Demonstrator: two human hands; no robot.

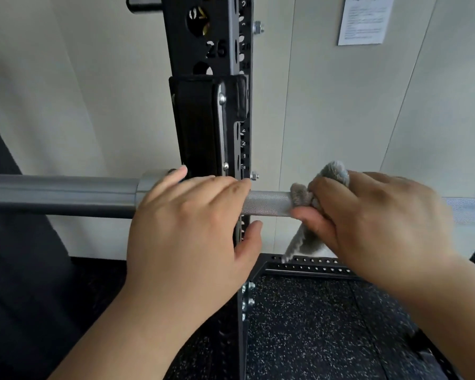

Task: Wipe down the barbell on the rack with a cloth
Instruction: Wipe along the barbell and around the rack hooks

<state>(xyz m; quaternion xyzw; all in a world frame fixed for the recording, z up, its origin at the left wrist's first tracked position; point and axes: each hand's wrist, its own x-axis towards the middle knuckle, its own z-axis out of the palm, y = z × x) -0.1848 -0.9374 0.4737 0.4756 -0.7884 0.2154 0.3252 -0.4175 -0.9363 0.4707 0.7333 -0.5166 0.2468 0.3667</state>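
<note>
A steel barbell (266, 203) lies level across the black rack upright (211, 127), its thick smooth sleeve reaching left and its knurled shaft running right. My left hand (192, 229) rests over the bar just where it meets the upright, fingers on top and thumb below. My right hand (373, 215) is closed around a grey fluffy cloth (307, 196) that is wrapped over the knurled shaft, just right of the upright. A loose end of the cloth hangs below the bar.
A pale panelled wall stands close behind the rack, with a printed paper notice (364, 19) at the upper right. The rack's black perforated base beam (307, 266) and speckled rubber flooring (327, 325) lie below. A dark panel fills the far left.
</note>
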